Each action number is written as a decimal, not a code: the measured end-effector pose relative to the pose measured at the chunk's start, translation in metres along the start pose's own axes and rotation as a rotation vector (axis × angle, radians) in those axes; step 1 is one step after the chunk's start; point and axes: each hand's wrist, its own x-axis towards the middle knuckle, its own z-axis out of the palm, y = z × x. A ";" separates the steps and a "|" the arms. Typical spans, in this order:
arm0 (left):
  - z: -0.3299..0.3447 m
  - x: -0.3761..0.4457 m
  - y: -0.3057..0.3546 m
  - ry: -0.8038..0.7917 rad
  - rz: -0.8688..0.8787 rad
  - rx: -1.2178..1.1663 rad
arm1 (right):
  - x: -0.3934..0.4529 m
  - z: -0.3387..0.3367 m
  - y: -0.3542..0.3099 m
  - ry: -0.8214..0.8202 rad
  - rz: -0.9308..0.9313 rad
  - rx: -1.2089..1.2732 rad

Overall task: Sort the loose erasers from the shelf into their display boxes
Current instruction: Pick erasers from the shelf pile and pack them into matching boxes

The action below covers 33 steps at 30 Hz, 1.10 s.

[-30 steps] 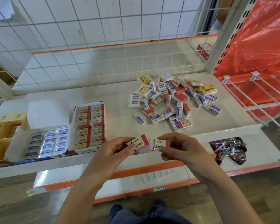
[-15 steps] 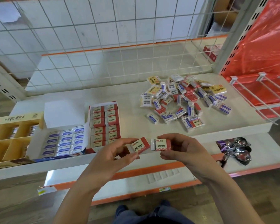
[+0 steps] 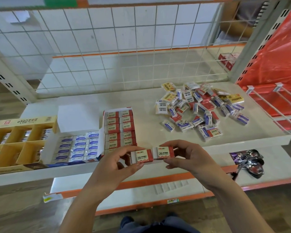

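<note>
A single head-worn camera is looking forward and down from close above the shelf (image 3: 141, 105), facing its wire-grid back (image 3: 107, 39); no second view is sharing it.

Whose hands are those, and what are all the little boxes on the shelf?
The camera sits on a person's head, looking down, so you see their own two hands. The left hand pinches one red eraser, and the right hand pinches another red eraser. On the shelf lies a pile of loose erasers to the right. To the left stand three display boxes: a red box, a blue box and a yellow box. The red erasers probably belong in the red box.
</note>
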 end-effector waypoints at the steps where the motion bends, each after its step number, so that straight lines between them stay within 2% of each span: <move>1: -0.003 0.000 -0.002 0.005 0.001 -0.001 | 0.002 0.003 -0.001 -0.003 -0.004 -0.013; 13: -0.046 0.000 -0.028 0.057 0.024 -0.035 | 0.042 0.041 -0.011 -0.008 -0.174 -0.211; 20: -0.073 0.001 -0.044 0.111 0.059 -0.027 | 0.086 0.068 -0.017 0.087 -0.302 -0.570; 25: -0.088 -0.001 -0.048 0.146 0.060 0.056 | 0.110 0.091 -0.020 0.077 -0.377 -0.771; 33: -0.104 0.000 -0.050 0.175 0.080 0.147 | 0.124 0.108 -0.018 0.100 -0.432 -0.942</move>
